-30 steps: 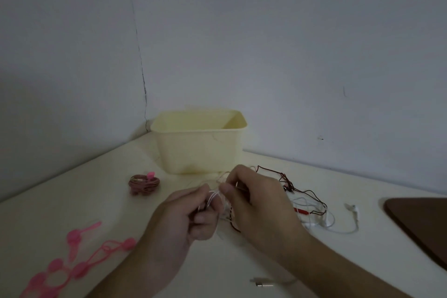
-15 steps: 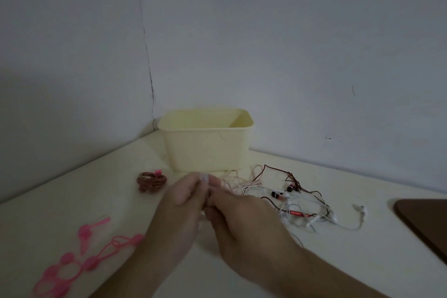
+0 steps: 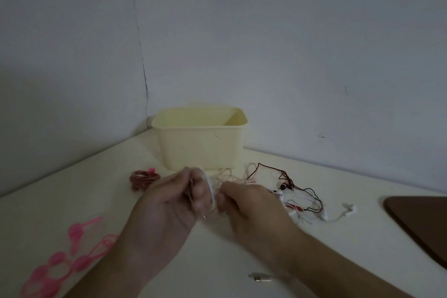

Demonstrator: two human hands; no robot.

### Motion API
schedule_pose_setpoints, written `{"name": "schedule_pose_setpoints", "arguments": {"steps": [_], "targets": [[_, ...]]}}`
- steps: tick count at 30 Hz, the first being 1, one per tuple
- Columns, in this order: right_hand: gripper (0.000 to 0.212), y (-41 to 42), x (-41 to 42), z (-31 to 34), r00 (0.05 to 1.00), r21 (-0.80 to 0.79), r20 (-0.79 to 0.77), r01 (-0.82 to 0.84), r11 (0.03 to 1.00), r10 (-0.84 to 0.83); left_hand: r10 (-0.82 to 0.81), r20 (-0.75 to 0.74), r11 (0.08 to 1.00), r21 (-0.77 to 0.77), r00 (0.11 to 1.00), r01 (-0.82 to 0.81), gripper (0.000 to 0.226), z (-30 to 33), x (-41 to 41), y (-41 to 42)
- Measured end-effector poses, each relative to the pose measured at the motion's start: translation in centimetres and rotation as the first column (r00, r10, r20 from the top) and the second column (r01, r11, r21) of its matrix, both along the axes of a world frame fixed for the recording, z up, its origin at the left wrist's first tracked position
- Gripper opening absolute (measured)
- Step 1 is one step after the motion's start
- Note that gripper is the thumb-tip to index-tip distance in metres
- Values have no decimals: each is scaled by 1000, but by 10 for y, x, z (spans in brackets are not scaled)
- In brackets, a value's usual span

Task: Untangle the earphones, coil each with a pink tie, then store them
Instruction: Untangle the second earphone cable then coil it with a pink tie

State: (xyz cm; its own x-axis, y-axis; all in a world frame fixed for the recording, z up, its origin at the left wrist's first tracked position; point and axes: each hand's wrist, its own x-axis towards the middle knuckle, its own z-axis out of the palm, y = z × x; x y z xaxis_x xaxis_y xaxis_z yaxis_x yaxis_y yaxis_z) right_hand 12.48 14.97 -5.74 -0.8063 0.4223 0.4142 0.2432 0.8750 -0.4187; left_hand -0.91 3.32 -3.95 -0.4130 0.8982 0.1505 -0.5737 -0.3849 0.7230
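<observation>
My left hand (image 3: pixel 169 203) and my right hand (image 3: pixel 244 203) meet at the middle of the table, both pinching loops of a white earphone cable (image 3: pixel 210 185). To the right lies a tangle of white, dark red and pale pink earphone cables (image 3: pixel 294 195), with a white earbud (image 3: pixel 349 208) at its far end. A coiled reddish-brown earphone (image 3: pixel 142 178) with a pink tie on it lies to the left. Several loose pink ties (image 3: pixel 70 249) lie at the front left. The pale yellow storage bin (image 3: pixel 200 150) stands open behind my hands.
The table sits in a corner, with walls behind and to the left. A dark brown board (image 3: pixel 418 222) lies at the right edge. A white cable plug (image 3: pixel 261 276) rests near the front edge under my right forearm.
My hands have drawn together and risen slightly toward the bin while the white cable loops gathered in my left hand. More of the tangle on the right is uncovered.
</observation>
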Motion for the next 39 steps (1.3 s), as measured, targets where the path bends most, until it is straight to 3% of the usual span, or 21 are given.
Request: {"name": "schedule_pose_setpoints", "arguments": {"steps": [3,5,7,9,11,14,17,20,22,24,26,27,29,31,36,39], "targets": [[18,-15,-2,-1,994,144,77,-85,986,74,262,-90,964,-32,961,-265,24,-4,-8,6],[22,-19,-4,0,994,255,18,-110,961,109,356,-402,911,-51,844,-409,28,-10,-7,10],[15,-19,-3,2,990,302,-80,-85,949,114,323,-693,883,-25,645,-469,32,-20,-2,12],[7,-14,-1,5,981,280,-173,-37,959,88,217,-797,899,-62,564,-433,37,-28,0,14],[11,-3,2,9,970,251,-241,29,968,34,106,-762,927,-156,639,-341,40,-28,-1,15],[23,14,2,10,961,-5,-269,65,998,-64,-104,-474,950,-308,875,-54,33,-20,-3,9],[30,15,2,4,973,-150,-224,15,989,-49,-239,-226,959,-208,944,193,28,-17,-2,3],[29,3,3,2,996,-89,-94,-7,996,-2,-81,-49,997,12,996,82,30,-11,-3,3],[24,-7,1,2,1000,22,12,-25,999,24,83,21,996,19,996,-83,29,-7,-8,5],[23,-17,-3,1,996,119,75,-56,991,47,183,-30,983,-9,983,-183,33,-5,-9,9],[21,-22,-4,1,994,200,77,-85,976,71,248,-200,963,-52,948,-263,32,-10,-5,11],[21,-21,-4,1,995,237,63,-94,967,81,275,-343,945,-73,898,-318,32,-15,-3,13],[18,-16,-2,4,994,281,15,-108,954,108,263,-656,915,-62,707,-398,34,-25,0,14],[14,-8,2,8,994,306,-16,-98,947,108,173,-804,933,-52,569,-357,35,-33,3,15],[7,9,7,23,985,230,-164,-10,973,49,39,-754,951,-174,655,-257,41,-30,1,12],[18,20,7,25,988,210,-154,11,978,22,-99,-574,946,-308,813,-103,35,-23,-3,8]]}}
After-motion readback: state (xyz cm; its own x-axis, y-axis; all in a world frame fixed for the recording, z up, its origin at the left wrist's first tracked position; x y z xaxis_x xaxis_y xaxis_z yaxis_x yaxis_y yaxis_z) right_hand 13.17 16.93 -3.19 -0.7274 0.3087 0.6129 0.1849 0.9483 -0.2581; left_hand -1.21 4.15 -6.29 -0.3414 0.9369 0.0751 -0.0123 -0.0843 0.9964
